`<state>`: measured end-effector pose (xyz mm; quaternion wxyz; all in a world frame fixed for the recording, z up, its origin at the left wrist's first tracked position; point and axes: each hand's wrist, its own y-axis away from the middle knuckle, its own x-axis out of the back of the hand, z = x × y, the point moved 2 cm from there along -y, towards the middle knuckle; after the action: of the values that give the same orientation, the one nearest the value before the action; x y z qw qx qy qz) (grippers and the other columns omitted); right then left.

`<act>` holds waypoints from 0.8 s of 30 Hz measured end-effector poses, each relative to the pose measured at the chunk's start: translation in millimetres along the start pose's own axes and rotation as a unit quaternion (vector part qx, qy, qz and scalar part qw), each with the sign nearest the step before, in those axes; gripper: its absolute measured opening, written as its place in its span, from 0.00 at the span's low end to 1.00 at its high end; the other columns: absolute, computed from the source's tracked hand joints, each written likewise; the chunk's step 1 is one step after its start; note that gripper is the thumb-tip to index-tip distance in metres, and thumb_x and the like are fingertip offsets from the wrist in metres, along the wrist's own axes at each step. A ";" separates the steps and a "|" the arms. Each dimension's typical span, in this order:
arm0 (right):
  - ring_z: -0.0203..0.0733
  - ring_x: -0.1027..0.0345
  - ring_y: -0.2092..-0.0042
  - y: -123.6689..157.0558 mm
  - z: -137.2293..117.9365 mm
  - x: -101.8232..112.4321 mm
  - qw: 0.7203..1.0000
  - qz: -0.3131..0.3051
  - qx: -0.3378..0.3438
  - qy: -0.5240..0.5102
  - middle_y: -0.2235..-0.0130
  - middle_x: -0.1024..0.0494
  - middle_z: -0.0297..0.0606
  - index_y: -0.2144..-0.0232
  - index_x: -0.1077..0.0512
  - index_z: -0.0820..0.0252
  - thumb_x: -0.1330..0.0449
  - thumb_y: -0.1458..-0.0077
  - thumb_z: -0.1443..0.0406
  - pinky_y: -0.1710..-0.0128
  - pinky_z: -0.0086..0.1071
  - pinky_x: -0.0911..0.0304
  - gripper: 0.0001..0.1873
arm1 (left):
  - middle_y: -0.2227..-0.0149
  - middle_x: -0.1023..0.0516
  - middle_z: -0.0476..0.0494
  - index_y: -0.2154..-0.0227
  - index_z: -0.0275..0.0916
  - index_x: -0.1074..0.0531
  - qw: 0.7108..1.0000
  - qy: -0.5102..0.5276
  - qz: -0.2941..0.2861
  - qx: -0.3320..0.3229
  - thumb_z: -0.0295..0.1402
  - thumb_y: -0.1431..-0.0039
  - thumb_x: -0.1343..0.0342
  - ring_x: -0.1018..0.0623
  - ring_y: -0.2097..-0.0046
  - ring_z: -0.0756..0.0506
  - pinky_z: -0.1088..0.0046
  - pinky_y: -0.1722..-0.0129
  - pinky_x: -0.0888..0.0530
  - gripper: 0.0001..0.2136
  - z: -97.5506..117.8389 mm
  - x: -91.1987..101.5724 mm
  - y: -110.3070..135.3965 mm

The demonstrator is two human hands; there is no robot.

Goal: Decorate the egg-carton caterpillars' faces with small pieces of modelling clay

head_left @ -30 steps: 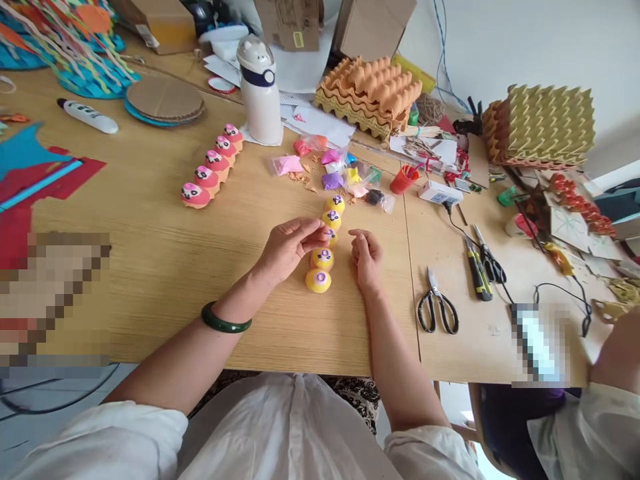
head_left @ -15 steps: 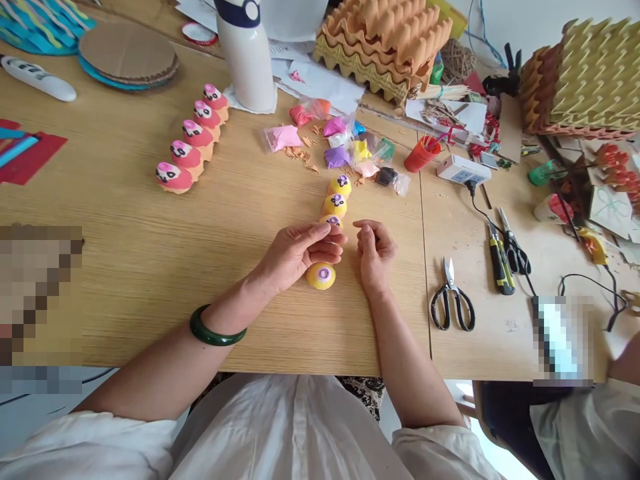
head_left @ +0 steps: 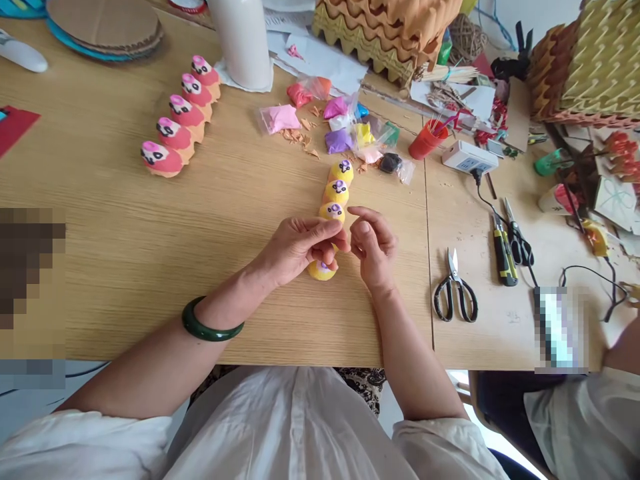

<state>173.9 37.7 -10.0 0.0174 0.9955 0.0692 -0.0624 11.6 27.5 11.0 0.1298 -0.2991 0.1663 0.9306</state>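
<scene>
The head view is looking down on a light wooden tabletop (head_left: 125,280), where a row of yellow domed figures (head_left: 337,193) with purple-and-black faces is lying in a line. The left hand (head_left: 295,250), wearing a green bangle (head_left: 210,327), is curling over the near end of that row, its thumb pressing down against the bent fingers (head_left: 325,230). Those fingers are covering most of the lowest yellow figure (head_left: 320,271), but I cannot tell whether they are pinching anything. The right hand (head_left: 373,250) is hanging just beside the row, its fingers loosely bent, with the index fingertip (head_left: 355,211) reaching towards the left hand. Nothing shows in its grip.

Left of the row, pink-faced figures (head_left: 180,117) on orange bases are standing in a line. Beyond its far end, small bags of coloured clay (head_left: 340,141) are lying among scraps, and to its right a pair of black-handled scissors (head_left: 455,290) is resting on the table.
</scene>
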 end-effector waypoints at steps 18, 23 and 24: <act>0.26 0.53 0.80 0.4 -8.4 -6.1 0.997 -0.033 0.017 -0.070 0.79 0.32 0.25 0.71 0.20 0.54 0.23 0.49 0.50 0.82 0.24 0.56 0.17 | 0.74 0.17 0.41 0.74 0.32 0.17 0.998 -0.061 0.022 -0.004 0.58 0.57 0.22 0.28 0.82 0.53 0.75 0.82 0.26 0.29 4.6 0.6 1.6; 0.26 0.53 0.80 0.3 -11.3 -8.9 0.997 -0.009 0.011 -0.082 0.80 0.34 0.24 0.72 0.22 0.55 0.23 0.50 0.49 0.81 0.25 0.57 0.19 | 0.73 0.17 0.39 0.73 0.32 0.17 0.996 -0.089 0.021 -0.023 0.58 0.54 0.24 0.25 0.80 0.51 0.73 0.78 0.22 0.29 3.2 3.1 2.6; 0.27 0.52 0.79 0.4 -11.6 -9.2 0.997 -0.009 0.009 -0.076 0.79 0.33 0.25 0.72 0.22 0.55 0.23 0.51 0.49 0.81 0.25 0.57 0.20 | 0.73 0.17 0.40 0.73 0.32 0.18 0.995 -0.094 0.018 -0.028 0.57 0.54 0.24 0.25 0.80 0.51 0.73 0.77 0.22 0.28 2.4 3.5 2.6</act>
<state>166.3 36.5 2.6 0.0132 0.9873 0.0756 -0.1390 6.8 26.6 11.4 0.1196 -0.2103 0.1329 0.9611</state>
